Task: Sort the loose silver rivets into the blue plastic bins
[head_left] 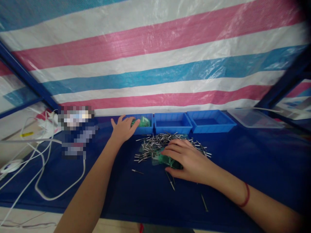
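My left hand point(123, 128) reaches to the leftmost blue bin point(143, 129), fingers spread over its near rim beside green plastic pieces point(143, 122) lying inside. My right hand point(188, 160) lies palm down on a pile of small metal pins point(157, 144), its fingers curved over a green plastic piece point(167, 160) on the dark blue table point(243, 168). A red cord circles my right wrist. Loose pins lie scattered in front of the pile.
Two more blue bins point(173, 123) point(211, 121) stand in a row to the right, then a clear tray point(254, 118). White cables point(43, 168) loop at the left. A striped tarp point(155, 55) hangs behind, with blue frame bars point(282, 87) at both sides.
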`<state>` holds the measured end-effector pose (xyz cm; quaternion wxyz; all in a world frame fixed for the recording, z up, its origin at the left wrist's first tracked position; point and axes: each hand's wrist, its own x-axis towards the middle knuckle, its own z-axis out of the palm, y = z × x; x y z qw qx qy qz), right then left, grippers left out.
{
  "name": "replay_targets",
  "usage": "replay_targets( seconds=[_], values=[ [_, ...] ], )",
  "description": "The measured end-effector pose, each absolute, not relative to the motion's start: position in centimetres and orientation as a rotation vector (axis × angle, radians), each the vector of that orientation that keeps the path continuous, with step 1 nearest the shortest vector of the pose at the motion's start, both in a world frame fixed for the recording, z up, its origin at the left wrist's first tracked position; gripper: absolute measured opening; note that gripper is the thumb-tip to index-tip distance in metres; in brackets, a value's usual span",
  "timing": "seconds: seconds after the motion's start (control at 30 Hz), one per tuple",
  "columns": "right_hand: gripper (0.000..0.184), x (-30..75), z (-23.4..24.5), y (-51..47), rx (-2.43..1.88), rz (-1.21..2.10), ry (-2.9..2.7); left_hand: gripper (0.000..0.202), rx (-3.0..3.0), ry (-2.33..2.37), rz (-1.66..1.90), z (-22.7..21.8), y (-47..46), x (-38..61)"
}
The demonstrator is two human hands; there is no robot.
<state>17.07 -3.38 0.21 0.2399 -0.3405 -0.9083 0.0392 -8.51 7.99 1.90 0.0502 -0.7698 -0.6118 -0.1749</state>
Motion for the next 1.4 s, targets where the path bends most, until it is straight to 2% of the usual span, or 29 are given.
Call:
replay_targets(
  seconds=[0.2,0.33,0.5,0.6,0.9,1.2,1.4],
  values=[
    [0.019,16.5,0.0,-3.2,-1.005,0.051,-2.424,0.034,-2.255,-1.574,-0.837,2.5,7.0,-7.5],
    [0.016,17.1,0.2,-2.9,-1.048,-0.008,-2.263,0.024,-2.52,-1.158,-1.058,3.8,5.2,-5.5],
    [0.019,18.5,0.4,-2.2,-1.074,0.065,-2.061,0.026,-3.0,-0.86,-0.926,3.7,2.4,-2.4],
    [0.018,18.9,0.3,-2.0,-1.051,0.173,-1.936,0.019,-3.088,-0.94,-0.884,2.7,1.6,-1.3],
    [0.023,19.4,0.7,-2.2,-1.204,0.436,-1.814,0.022,-2.876,-1.457,-1.288,2.6,1.6,-1.0],
    [0.028,19.5,1.0,-2.0,-1.199,0.675,-1.699,0.023,-2.965,-1.528,-1.361,2.5,1.5,-0.7],
    [0.029,19.6,1.1,-1.8,-1.187,0.743,-1.604,0.023,-3.192,-1.73,-1.625,2.1,1.7,-0.7]
  ],
)
